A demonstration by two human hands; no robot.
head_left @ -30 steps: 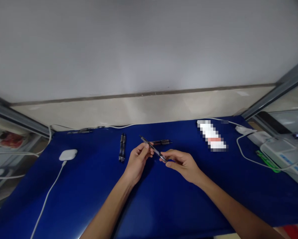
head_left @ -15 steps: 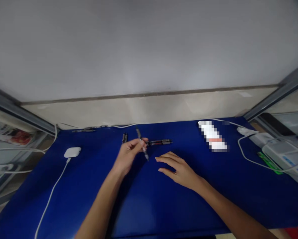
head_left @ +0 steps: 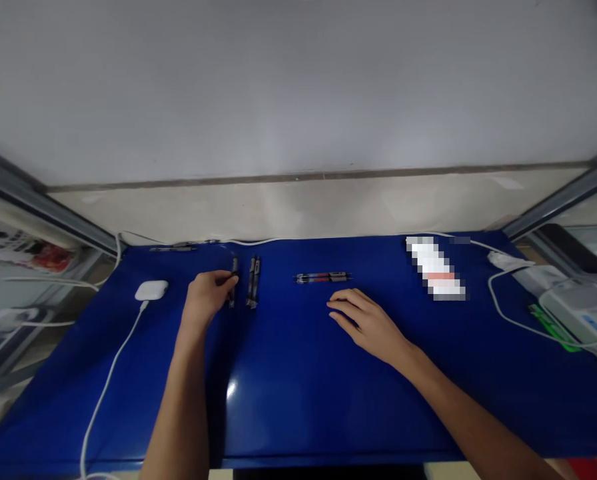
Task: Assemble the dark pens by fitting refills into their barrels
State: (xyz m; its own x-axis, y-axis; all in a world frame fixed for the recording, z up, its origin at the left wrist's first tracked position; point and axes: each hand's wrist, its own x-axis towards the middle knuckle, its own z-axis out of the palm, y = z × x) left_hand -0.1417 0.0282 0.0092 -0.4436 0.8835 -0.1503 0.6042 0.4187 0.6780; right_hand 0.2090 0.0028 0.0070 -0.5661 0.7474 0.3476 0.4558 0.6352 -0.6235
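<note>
Pinched between the thumb and fingers of my left hand (head_left: 211, 293) is a dark pen (head_left: 235, 265), held upright in the view at the left of a pair of pens. That pair (head_left: 253, 281) lies side by side, also pointing away from me. Further right, pens with red and dark parts (head_left: 322, 277) lie crosswise on the blue table (head_left: 288, 387). My right hand (head_left: 366, 322) hovers just below them, fingers apart and holding nothing.
A white case (head_left: 151, 290) with a white cable sits at the left. More pens (head_left: 174, 247) lie along the back edge. At the right are a blurred white item (head_left: 436, 268), a green object (head_left: 553, 328), a white device (head_left: 578, 307) and loose cable.
My left hand has moved left with the pen, which has turned from slanted to nearly straight beside the pair. The pair is now uncovered. My right hand has barely moved.
</note>
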